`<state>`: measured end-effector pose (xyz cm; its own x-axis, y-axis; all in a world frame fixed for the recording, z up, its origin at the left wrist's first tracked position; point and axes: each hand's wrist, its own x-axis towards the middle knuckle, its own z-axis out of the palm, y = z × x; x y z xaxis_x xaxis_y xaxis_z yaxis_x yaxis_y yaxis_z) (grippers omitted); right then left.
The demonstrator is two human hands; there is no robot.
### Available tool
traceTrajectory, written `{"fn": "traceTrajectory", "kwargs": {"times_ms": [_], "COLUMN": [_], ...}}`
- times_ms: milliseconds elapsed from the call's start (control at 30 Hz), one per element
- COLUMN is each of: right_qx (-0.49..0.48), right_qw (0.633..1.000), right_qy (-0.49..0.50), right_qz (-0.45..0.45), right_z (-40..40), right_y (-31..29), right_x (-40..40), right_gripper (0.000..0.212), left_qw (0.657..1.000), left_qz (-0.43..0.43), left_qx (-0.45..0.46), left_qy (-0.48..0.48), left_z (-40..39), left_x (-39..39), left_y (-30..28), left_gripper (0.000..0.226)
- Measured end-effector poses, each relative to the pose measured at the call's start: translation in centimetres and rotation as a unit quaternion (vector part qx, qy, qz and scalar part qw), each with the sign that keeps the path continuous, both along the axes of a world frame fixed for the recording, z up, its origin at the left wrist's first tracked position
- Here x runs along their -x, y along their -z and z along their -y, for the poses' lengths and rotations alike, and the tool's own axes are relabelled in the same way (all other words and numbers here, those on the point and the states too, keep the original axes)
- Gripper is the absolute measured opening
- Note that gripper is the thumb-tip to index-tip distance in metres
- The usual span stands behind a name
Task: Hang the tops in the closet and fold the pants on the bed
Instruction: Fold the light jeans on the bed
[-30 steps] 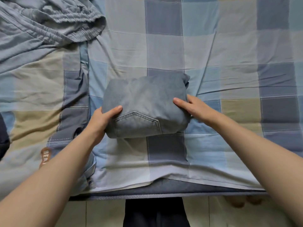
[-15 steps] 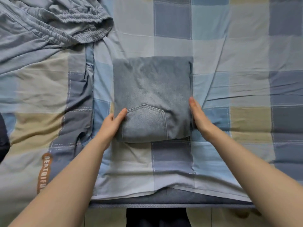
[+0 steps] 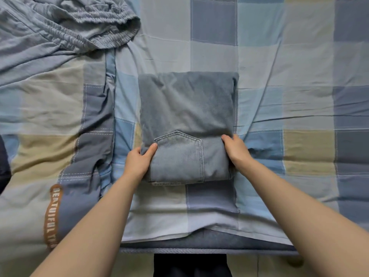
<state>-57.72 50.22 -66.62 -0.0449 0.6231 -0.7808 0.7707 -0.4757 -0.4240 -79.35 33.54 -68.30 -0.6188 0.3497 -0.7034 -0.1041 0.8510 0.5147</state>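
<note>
Checked blue, grey and beige sheet covers the bed [image 3: 279,56]; a quilt [image 3: 50,116] and crumpled grey pants [image 3: 69,23] lie at its left. Folded denim jeans [image 3: 185,108] sit flat at the middle near the bed's front edge, back pocket up. The left hand [image 3: 137,162] grips the bundle's near-left edge, the right hand [image 3: 235,150] its near-right edge, fingers curled round the fabric

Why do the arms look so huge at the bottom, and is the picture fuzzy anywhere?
Head view: the wide lens stretches whatever is close and near the edges, so the forearms balloon towards the bottom corners; the folded jeans in the middle look sharp, pocket stitching clear, with the left hand and right hand gripping them; the light is soft and even, no glare, only faint shadows.
</note>
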Motion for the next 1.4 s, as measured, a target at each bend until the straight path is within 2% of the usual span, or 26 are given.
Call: {"fn": "traceTrajectory", "kwargs": {"times_ms": [100,167,233,267,333,467,633,733,833,867,933,1033,1167,1267,1400], "right_qx": [0.008,0.002,0.019,0.022,-0.009,-0.059,-0.063,-0.064,-0.102,-0.111,-0.136,-0.159,-0.17,-0.158,-0.129], "right_qw": [0.997,0.999,0.996,0.992,0.987,0.976,0.97,0.969,0.971,0.97,0.965,0.955,0.907,0.844,0.786], "right_qy": [0.064,0.051,0.066,0.079,0.087,0.108,0.139,0.153,0.125,0.126,0.136,0.181,0.336,0.47,0.59], "right_qz": [-0.033,-0.011,-0.057,-0.092,-0.137,-0.182,-0.189,-0.184,-0.177,-0.176,-0.177,-0.173,-0.186,-0.206,-0.135], "right_z": [0.5,0.8,0.7,0.8,1.2,2.9,6.2,9.2,11.4,12.6,15.1,19.2,25.9,31.1,38.1], "right_y": [-0.5,-0.9,-1.5,-2.0,-3.6,-8.7,-17.9,-23.1,-28.9,-31.4,-35.2,-39.2,-43.3,-46.0,-48.1], "right_x": [0.3,0.1,-0.2,-0.4,-0.9,-2.6,-6.5,-9.3,-11.4,-11.9,-12.7,-14.3,-16.7,-18.5,-21.5], "right_gripper": [0.089,0.093,0.082,0.071,0.047,0.02,0.036,0.036,0.033,0.032,0.029,0.033,0.032,0.027,0.057], "left_qw": [0.996,0.991,0.984,0.982,0.98,0.976,0.967,0.962,0.941,0.936,0.947,0.959,0.947,0.926,0.875], "left_qz": [0.077,0.114,0.14,0.142,0.133,0.14,0.206,0.236,0.322,0.339,0.311,0.263,0.25,0.25,0.28], "left_qx": [-0.033,-0.051,-0.078,-0.094,-0.125,-0.156,-0.152,-0.128,-0.101,-0.093,-0.071,-0.094,-0.12,-0.134,-0.117], "left_qy": [-0.042,-0.055,-0.075,-0.082,-0.082,-0.064,-0.004,0.04,-0.01,0.003,0.031,0.053,0.161,0.249,0.376], "left_z": [0.6,1.0,1.3,1.4,1.6,2.2,3.4,4.0,3.6,3.8,3.9,5.1,6.1,7.0,8.8], "left_x": [0.0,0.0,0.2,0.3,0.5,-0.4,-2.1,-2.9,-4.0,-4.5,-5.5,-7.4,-9.9,-12.6,-17.5], "left_y": [-0.3,-0.8,-1.7,-2.2,-3.8,-9.1,-18.5,-23.1,-27.6,-29.7,-32.1,-35.3,-40.1,-42.9,-45.9], "left_gripper": [0.032,0.03,0.028,0.031,0.04,0.047,0.073,0.081,0.057,0.05,0.047,0.045,0.049,0.051,0.057]}}
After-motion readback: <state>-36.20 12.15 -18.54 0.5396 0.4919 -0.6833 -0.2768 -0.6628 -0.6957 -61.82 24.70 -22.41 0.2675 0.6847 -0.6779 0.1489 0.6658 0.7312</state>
